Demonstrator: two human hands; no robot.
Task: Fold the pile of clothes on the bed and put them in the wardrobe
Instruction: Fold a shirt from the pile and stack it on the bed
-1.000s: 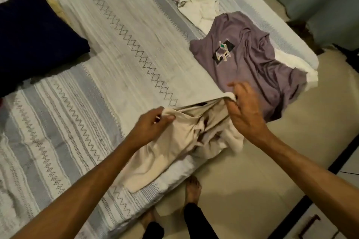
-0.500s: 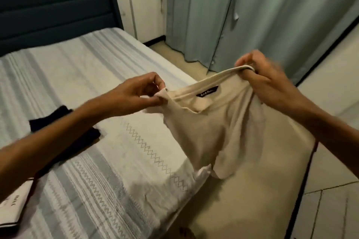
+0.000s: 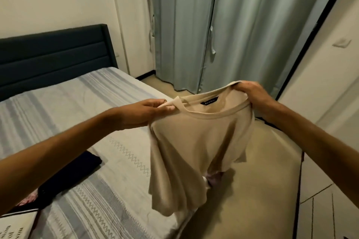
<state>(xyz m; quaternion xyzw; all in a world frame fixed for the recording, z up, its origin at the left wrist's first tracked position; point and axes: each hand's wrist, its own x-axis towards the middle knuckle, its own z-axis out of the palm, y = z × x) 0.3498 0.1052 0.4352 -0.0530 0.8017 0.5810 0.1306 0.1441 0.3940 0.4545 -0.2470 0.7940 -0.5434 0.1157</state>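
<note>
Two hands hold one beige T-shirt (image 3: 196, 147) up in the air at the centre of the frame, over the near edge of the bed (image 3: 81, 106) and the floor beside it. The left hand (image 3: 147, 112) pinches the shoulder seam at the left end of the collar, thumb and fingers closed on the cloth; the right hand (image 3: 252, 95) curls round the collar's right end, a little higher in the frame and further toward the curtains (image 3: 233, 25). So each grip is clamped on the shirt, not loose.

The shirt hangs straight down from both grips, its long axis running from the collar at mid-frame to the hem at lower centre, with the dark neck label (image 3: 210, 103) on the inside back of the collar showing through the neck opening. The line between the hands runs left to right, rising slightly to the right. The body is bunched and narrower than the collar span, and the sleeves are not spread out.

The bed surface lies to the left of and below the hanging shirt, so the left hand is the nearer one to it. Laying the shirt flat would likely mean swinging it leftward and lowering it onto the striped cover. A folded dark garment (image 3: 73, 172) lies on the bed at lower left, well apart from the shirt.
</note>
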